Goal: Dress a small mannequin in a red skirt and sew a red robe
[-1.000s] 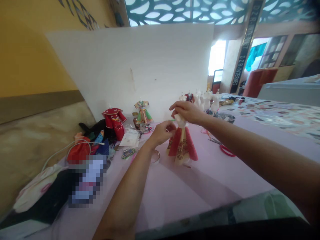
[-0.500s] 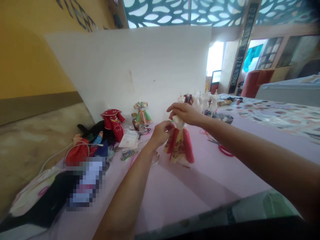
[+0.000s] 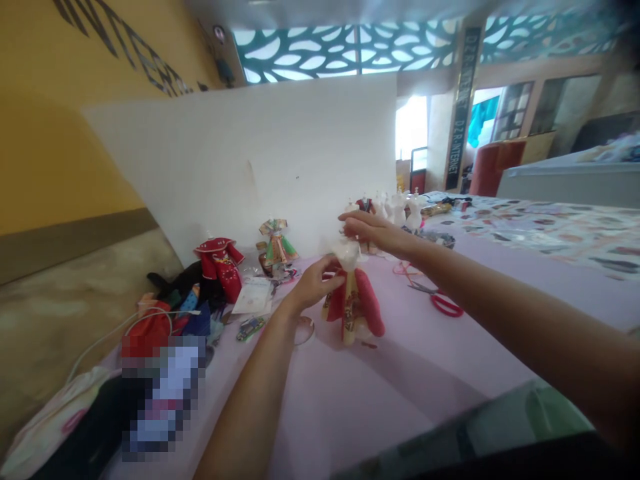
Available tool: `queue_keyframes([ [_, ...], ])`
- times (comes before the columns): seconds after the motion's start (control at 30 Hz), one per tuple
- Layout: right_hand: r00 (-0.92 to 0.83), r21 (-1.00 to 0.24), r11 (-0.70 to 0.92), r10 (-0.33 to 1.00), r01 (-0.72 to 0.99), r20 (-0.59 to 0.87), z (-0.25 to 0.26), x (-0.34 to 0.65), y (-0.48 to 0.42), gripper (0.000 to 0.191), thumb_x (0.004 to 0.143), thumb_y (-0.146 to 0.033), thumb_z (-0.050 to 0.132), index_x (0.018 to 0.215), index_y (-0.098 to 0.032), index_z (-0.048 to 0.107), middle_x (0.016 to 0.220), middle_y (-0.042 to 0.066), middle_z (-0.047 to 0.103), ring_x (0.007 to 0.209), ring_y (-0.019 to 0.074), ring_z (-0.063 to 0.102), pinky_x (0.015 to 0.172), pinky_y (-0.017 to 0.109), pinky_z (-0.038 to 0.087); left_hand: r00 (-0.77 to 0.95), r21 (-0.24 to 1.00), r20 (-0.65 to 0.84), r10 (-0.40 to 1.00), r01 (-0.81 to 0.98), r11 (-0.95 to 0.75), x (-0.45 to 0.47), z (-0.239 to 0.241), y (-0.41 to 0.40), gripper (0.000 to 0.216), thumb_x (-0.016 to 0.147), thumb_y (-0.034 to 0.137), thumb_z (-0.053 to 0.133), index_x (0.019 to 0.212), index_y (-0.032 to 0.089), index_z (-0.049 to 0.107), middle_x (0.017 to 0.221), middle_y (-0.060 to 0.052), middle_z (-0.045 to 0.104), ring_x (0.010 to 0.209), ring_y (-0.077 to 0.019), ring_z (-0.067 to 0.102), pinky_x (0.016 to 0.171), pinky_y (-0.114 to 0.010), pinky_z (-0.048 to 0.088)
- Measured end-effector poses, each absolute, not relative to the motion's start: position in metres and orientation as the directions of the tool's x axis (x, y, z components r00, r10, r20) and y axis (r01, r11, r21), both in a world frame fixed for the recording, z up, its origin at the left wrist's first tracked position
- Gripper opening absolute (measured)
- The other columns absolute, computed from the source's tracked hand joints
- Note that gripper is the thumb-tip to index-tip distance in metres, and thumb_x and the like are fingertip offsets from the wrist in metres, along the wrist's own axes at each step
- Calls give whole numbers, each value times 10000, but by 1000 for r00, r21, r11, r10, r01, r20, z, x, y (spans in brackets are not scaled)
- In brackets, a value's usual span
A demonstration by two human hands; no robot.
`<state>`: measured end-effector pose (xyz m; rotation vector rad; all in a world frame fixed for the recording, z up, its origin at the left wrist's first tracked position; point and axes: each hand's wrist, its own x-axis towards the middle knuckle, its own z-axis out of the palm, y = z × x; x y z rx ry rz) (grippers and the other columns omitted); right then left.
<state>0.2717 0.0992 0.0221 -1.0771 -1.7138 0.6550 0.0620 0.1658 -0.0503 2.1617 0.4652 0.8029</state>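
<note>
A small white dress form [image 3: 349,255] stands on the table in front of me, wearing a red and cream patterned skirt [image 3: 369,303]. Something pale and sheer shows around its bust, too blurred to name. My left hand [image 3: 319,281] curls at its left side, with thumb and fingers around the waist at the skirt's top. Above the neck, my right hand [image 3: 374,232] stretches its fingers out flat over the form's top. Whether those fingertips touch the neck knob I cannot tell.
Red-handled scissors [image 3: 447,305] lie to the right. A roll of tape [image 3: 305,330] is beside my left wrist. Dressed forms in red [image 3: 219,263] and green [image 3: 280,241] stand at the back left. Several white forms [image 3: 399,210] stand behind. Fabric scraps [image 3: 150,327] heap at left.
My left fingers have loosened from a pinch and spread wider at the waist. The right hand has lifted slightly off the bust, fingers straighter. The skirted form has turned a little; the camera tilted up.
</note>
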Motion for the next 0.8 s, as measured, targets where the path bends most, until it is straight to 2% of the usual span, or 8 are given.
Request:
queue_keyframes([
  [0.13, -93, -820, 455, 887, 347, 452, -11, 288, 92, 382, 949, -468, 545, 1242, -242, 641, 1276, 95, 639, 1165, 249, 605, 968, 441, 510, 723, 776, 408, 558, 48, -629, 64, -55, 169, 341, 840, 297, 649, 1150, 155, 653, 1181, -117, 704, 1093, -243, 657, 967, -382, 498],
  [0.27, -130, -773, 454, 886, 443, 446, -45, 297, 78, 419, 913, -500, 610, 1240, -238, 641, 1278, 97, 633, 1165, 248, 606, 997, 453, 495, 707, 780, 416, 572, 46, -624, 65, -56, 169, 334, 836, 286, 643, 1142, 153, 664, 1152, -112, 726, 1044, -227, 678, 936, -359, 509],
  [0.4, 23, -832, 379, 906, 405, 423, -83, 301, 62, 439, 882, -512, 647, 1214, -225, 623, 1280, 101, 626, 1147, 249, 619, 994, 457, 501, 683, 776, 428, 591, 57, -628, 65, -56, 169, 280, 824, 262, 635, 1076, 148, 680, 1144, -112, 728, 1013, -218, 682, 904, -340, 513],
  [0.5, 209, -938, 210, 939, 275, 272, -119, 301, 45, 434, 825, -518, 704, 1106, -193, 642, 1213, 126, 656, 1081, 275, 649, 960, 480, 522, 673, 774, 427, 604, 72, -629, 65, -57, 170, 285, 821, 249, 623, 1080, 144, 678, 1138, -106, 729, 997, -214, 681, 897, -338, 511],
  [0.57, 236, -987, 84, 965, 136, 115, -141, 297, 33, 482, 794, -472, 755, 1172, -195, 638, 1277, 142, 649, 1167, 288, 629, 1023, 472, 491, 666, 767, 430, 609, 88, -636, 65, -58, 171, 283, 817, 244, 617, 1072, 138, 677, 1115, -101, 733, 972, -206, 681, 885, -331, 510],
  [0.63, 173, -998, -47, 983, -49, -55, -155, 290, 20, 522, 767, -412, 792, 1224, -221, 624, 1295, 142, 661, 1181, 290, 641, 1028, 455, 494, 662, 760, 431, 613, 100, -642, 65, -59, 172, 276, 811, 240, 614, 1058, 132, 675, 1089, -97, 734, 951, -199, 678, 871, -324, 509],
  [0.7, 61, -974, -135, 987, -183, -148, -161, 279, 11, 526, 752, -351, 803, 1233, -245, 618, 1249, 130, 700, 1131, 292, 678, 1002, 449, 511, 660, 765, 428, 617, 99, -637, 65, -59, 172, 273, 805, 238, 614, 1049, 130, 670, 1069, -96, 733, 940, -196, 674, 861, -323, 509],
  [0.8, -34, -950, -107, 994, -293, -102, -156, 260, 3, 576, 739, -290, 797, 1274, -250, 588, 1216, 119, 723, 1089, 300, 700, 1004, 462, 505, 660, 776, 425, 620, 87, -625, 65, -60, 172, 271, 798, 245, 619, 1042, 136, 668, 1047, -89, 731, 932, -194, 672, 861, -327, 508],
])
